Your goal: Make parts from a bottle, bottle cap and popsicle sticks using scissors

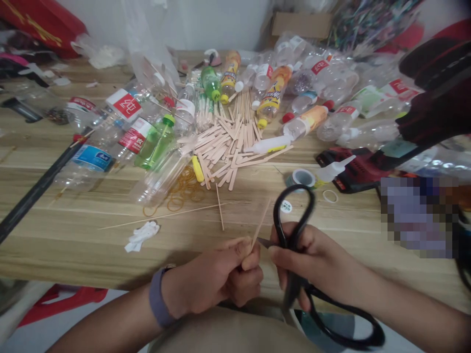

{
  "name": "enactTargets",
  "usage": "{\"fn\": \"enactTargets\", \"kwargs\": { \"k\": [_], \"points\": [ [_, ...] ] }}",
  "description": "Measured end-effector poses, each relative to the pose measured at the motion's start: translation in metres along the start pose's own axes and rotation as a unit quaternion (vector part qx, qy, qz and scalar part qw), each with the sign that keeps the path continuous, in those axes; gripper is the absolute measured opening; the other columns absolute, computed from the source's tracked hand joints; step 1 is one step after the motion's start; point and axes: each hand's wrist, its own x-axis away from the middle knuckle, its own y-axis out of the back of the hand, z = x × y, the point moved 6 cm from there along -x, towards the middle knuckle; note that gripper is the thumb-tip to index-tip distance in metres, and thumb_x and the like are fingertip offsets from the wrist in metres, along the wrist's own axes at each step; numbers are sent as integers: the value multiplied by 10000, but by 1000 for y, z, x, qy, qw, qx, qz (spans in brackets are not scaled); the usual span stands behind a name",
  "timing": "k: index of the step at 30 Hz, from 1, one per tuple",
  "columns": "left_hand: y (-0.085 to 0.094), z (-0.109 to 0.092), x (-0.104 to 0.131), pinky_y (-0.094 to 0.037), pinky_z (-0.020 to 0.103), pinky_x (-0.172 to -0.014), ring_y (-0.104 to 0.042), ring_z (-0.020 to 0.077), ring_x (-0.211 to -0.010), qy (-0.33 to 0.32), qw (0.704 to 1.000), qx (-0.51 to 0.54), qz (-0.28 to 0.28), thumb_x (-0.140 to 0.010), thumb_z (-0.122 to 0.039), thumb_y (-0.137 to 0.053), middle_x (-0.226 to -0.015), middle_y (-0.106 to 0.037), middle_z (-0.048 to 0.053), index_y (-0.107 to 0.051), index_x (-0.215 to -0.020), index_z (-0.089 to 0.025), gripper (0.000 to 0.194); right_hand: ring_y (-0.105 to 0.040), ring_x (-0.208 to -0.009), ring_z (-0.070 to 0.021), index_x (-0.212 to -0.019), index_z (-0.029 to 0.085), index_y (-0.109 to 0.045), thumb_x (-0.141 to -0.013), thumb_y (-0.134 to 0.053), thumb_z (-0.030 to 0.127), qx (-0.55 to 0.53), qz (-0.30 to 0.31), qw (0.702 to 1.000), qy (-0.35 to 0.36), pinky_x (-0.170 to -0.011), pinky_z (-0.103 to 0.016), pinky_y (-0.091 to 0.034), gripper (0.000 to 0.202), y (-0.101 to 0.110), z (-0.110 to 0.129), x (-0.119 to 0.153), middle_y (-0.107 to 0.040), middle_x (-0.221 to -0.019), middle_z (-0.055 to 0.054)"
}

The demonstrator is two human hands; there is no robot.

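My left hand (224,277) is closed around a thin wooden stick (262,219), which slants up and to the right from between thumb and forefinger. In my right hand (320,257) is a pair of black-handled scissors (293,240), gripped around the middle rather than through the finger loops. Their handles are spread wide, one loop up and one down. One blade points at the stick beside my left fingers; whether it touches is unclear. Beyond my hands, a short stick (220,208) and a long thin skewer (165,214) lie on the table.
Flat craft sticks (235,142) are heaped mid-table, with plastic bottles (154,142) on both sides. Rubber bands (184,189) and crumpled tissue (143,235) lie left. A tape roll (300,177), a nozzle bottle (333,170) and a dark red power tool (353,169) stand right.
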Motion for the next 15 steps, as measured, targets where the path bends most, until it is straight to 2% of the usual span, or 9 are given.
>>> {"fn": "enactTargets", "kwargs": {
  "k": [1, 3, 5, 6, 7, 10, 11, 13, 15],
  "points": [
    [-1, 0, 0, -153, 263, -462, -146, 89, -438, 8, 1000, 4, -3, -945, -567, -522, -495, -211, -114, -384, -724, -225, 429, -530, -433, -110, -816, 195, -453, -1074, -290, 442, 109, -61, 990, 65, -404, -225, -376, 394, 8, 6, 3, -564, -603, 16],
    [-3, 2, 1, -149, 262, -468, -129, 91, -454, 24, 1000, 10, -11, -927, -557, -550, -501, -212, -112, -381, -719, -225, 427, -543, -524, -125, -806, 181, -524, -1051, -368, 254, 326, -161, 909, 204, -465, -261, -358, 300, 15, 23, 15, -592, -654, -18],
    [-3, 3, 1, -148, 263, -474, -128, 95, -470, 36, 999, 8, -30, -921, -544, -559, -507, -218, -107, -376, -713, -226, 422, -538, -568, -147, -860, 173, -579, -1005, -402, 140, 454, -202, 817, 292, -499, -302, -338, 232, 12, 32, 25, -615, -702, -40],
    [-1, 4, 1, -147, 262, -475, -130, 96, -472, 36, 999, 4, -40, -923, -546, -555, -507, -216, -107, -377, -716, -226, 420, -533, -563, -144, -854, 171, -576, -995, -401, 118, 465, -205, 806, 302, -498, -303, -330, 231, 11, 34, 25, -612, -699, -38],
    [0, 3, 1, -148, 262, -473, -135, 95, -468, 31, 999, -1, -43, -927, -556, -545, -504, -212, -109, -378, -721, -227, 423, -529, -547, -132, -827, 171, -555, -1001, -393, 126, 443, -203, 825, 287, -488, -288, -330, 242, 12, 34, 23, -598, -680, -27],
    [4, 1, -1, -143, 263, -456, -144, 88, -442, -10, 999, -27, -26, -950, -581, -499, -496, -214, -113, -377, -722, -224, 440, -518, -454, -106, -782, 191, -456, -1015, -430, 404, 81, -82, 992, 53, -409, -217, -349, 317, 11, 7, 2, -553, -616, 16],
    [4, 1, -1, -143, 264, -451, -145, 86, -435, -22, 999, -33, -13, -959, -579, -483, -495, -218, -113, -377, -719, -223, 443, -506, -415, -106, -802, 199, -435, -972, -465, 534, -68, -16, 997, -39, -376, -207, -352, 377, 2, -3, -1, -554, -606, 24],
    [2, 0, -1, -143, 264, -445, -147, 83, -424, -31, 999, -35, 11, -972, -566, -468, -491, -222, -113, -378, -715, -221, 439, -482, -360, -116, -860, 206, -419, -877, -502, 690, -245, 80, 955, -143, -336, -216, -359, 491, -15, -11, -1, -566, -596, 29],
    [-1, 0, -1, -144, 261, -446, -136, 82, -418, -21, 999, -21, 17, -964, -562, -489, -480, -208, -119, -379, -716, -222, 435, -478, -363, -108, -858, 203, -423, -920, -477, 636, -201, 54, 973, -103, -347, -210, -355, 441, -10, -9, -2, -552, -588, 33]
  ]
}}
